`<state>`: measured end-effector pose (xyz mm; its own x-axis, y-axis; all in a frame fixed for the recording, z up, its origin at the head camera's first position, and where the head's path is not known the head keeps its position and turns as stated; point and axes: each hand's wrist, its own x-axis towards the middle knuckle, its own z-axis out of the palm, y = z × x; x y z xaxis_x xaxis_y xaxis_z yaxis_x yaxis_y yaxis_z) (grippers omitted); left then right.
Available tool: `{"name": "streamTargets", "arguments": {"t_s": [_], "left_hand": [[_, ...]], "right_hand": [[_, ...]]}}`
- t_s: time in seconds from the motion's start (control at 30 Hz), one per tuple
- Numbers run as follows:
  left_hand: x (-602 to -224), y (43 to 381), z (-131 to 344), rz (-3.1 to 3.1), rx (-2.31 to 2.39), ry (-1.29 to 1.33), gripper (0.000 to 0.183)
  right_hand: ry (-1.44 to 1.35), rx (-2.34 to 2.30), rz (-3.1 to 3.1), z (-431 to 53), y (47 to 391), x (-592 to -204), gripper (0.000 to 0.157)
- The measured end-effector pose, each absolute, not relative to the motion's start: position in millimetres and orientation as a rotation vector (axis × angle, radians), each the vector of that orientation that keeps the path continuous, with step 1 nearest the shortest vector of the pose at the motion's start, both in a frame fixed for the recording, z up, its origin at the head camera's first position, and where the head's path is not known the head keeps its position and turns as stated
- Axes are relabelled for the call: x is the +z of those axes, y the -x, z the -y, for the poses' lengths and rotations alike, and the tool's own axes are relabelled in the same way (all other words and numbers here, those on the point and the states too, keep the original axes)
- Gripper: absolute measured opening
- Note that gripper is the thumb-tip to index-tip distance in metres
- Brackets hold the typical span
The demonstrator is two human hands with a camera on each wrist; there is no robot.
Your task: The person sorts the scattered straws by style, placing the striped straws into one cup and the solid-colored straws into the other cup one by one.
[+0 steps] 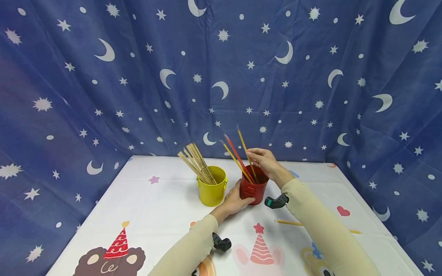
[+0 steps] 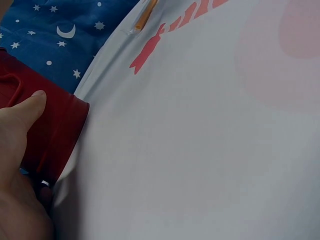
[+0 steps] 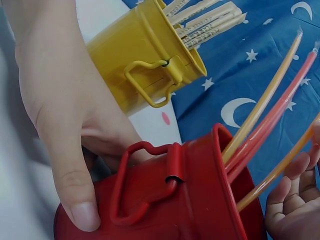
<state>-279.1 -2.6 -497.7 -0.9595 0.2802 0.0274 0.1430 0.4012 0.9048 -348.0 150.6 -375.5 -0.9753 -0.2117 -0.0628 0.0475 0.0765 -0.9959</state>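
My left hand [image 1: 234, 202] grips the side of a small red bucket [image 1: 252, 193], thumb along its front wall. A wire handle on the bucket shows in the right wrist view. Between the fingertips of my right hand [image 1: 265, 161] I pinch an orange straw [image 1: 243, 141] in a clear wrapper. Its lower end is inside the red bucket. A red straw [image 1: 235, 152] and a yellow straw [image 1: 229, 151], also wrapped, lean leftward out of that bucket. Beside it stands a yellow bucket [image 1: 211, 194] holding several paper-wrapped chopsticks [image 1: 197, 161].
On the white tablecloth [image 1: 155, 207], another wrapped straw [image 1: 289, 222] lies at the right, partly hidden under my right forearm. A blue curtain [image 1: 193, 126] with moons and stars hangs behind the table and along its sides.
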Motion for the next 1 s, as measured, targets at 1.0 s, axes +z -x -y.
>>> {"name": "streamTargets", "arguments": {"t_s": [1.0], "left_hand": [[-494.9,275.4,3.0,-2.524,1.660,-0.412,0.082]], "right_hand": [[0.276,-1.975,-2.139,-180.7,326.9,-366.5,0.023]]}}
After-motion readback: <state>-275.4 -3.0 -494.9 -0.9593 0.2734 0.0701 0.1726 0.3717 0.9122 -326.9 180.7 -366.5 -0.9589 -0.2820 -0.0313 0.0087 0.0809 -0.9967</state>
